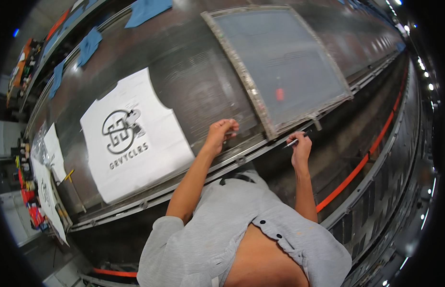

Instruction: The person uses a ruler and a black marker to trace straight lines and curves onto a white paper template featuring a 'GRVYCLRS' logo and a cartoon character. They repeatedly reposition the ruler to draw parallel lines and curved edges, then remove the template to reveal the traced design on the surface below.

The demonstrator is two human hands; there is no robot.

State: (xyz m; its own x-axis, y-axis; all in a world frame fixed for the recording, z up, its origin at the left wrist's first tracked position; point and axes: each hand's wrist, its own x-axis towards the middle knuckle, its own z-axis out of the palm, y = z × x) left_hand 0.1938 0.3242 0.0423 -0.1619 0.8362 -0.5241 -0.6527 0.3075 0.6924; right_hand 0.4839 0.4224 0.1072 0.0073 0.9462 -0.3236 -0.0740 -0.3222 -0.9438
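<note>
Right hand point(300, 147): closed on a pen point(295, 141), thin, dark and silver. Pen's long axis is slanted: silver end points lower left, toward the person's left side, dark end upper right. It sits just off the near edge of the bench point(184, 91), beside the near corner of the frame point(251, 88).

Left hand point(222, 135): over the bench near the rail point(240, 160), fingers bent, pointing right. Can't tell whether anything is between the fingertips.

Frame: four-sided, grey mesh point(299, 52), lying on the bench. Long axis goes from far left to near right. Worn, blotchy rim. A small red patch shows on the mesh; can't tell if it's an object or a reflection.

White panel point(160, 129) lies flat left of the left hand, black print on it, lettering toward the near edge, baseline rising to the right. Yellow-handled tool point(70, 175) on the bench further left, handle end away from the person.

Containers: red ones point(36, 215) at far left, contents not readable. Clear plastic point(39, 152) near them, crumpled, can't tell what's inside.

Hard to see: blue cloths point(88, 45) along the far side, one cut off at the top. Part of the pen is hidden by the fingers.
</note>
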